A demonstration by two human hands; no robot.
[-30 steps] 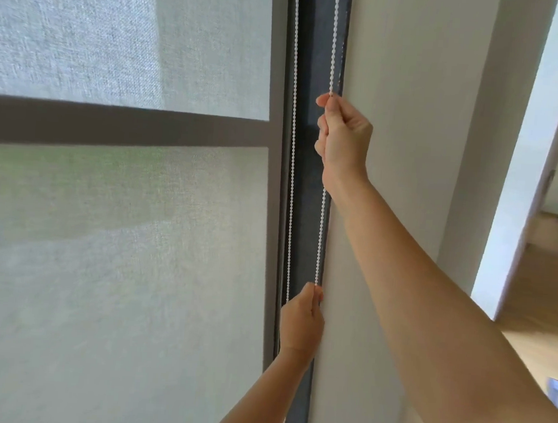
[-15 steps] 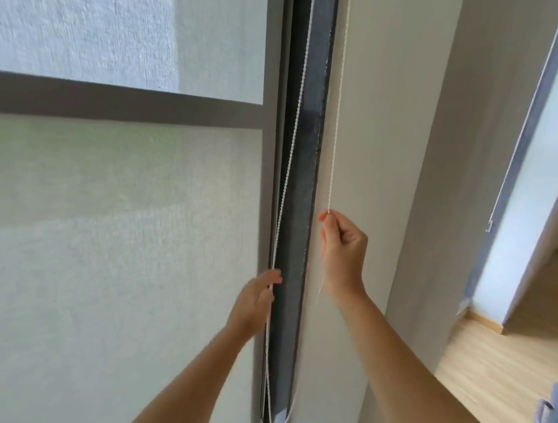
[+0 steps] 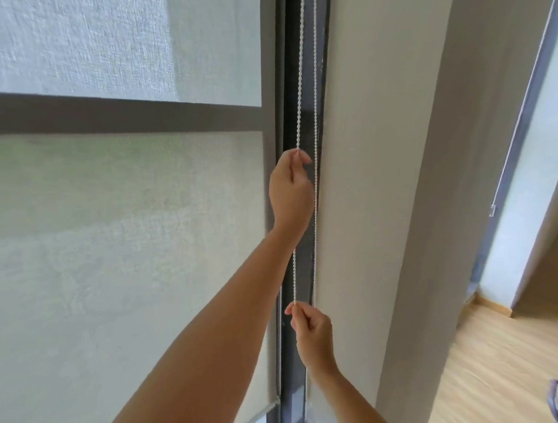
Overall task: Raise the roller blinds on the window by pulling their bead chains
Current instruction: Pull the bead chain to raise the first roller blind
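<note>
Since half a second ago the hands have swapped heights: the left hand [image 3: 290, 192], which was low beside the dark frame with fingers loose, has gone up and now pinches the chain, while the right hand [image 3: 313, 337] has dropped from mid-height to well below it.

Both grips are closed on the same strand of the white bead chain [image 3: 300, 80]. The left hand's thumb and fingertips pinch it at about mid-height of the view; the right hand's pinch it lower down, and the strand runs taut between the two pinches, passing behind the left wrist. The loop's second strand hangs free just to the right of the held one, crossing in front of the left hand's fingers and running down past the right hand.

Both strands hang in front of the dark window frame [image 3: 305, 120], between the roller blind [image 3: 104, 232] and the pale wall [image 3: 372, 184]. The light woven blind covers nearly all the glass on the left, with a dark horizontal bar showing through it; its bottom rail sits low, near the bottom edge of the view, with a sliver of bright glass under it. Wooden floor [image 3: 490, 374] shows at the far right.
</note>
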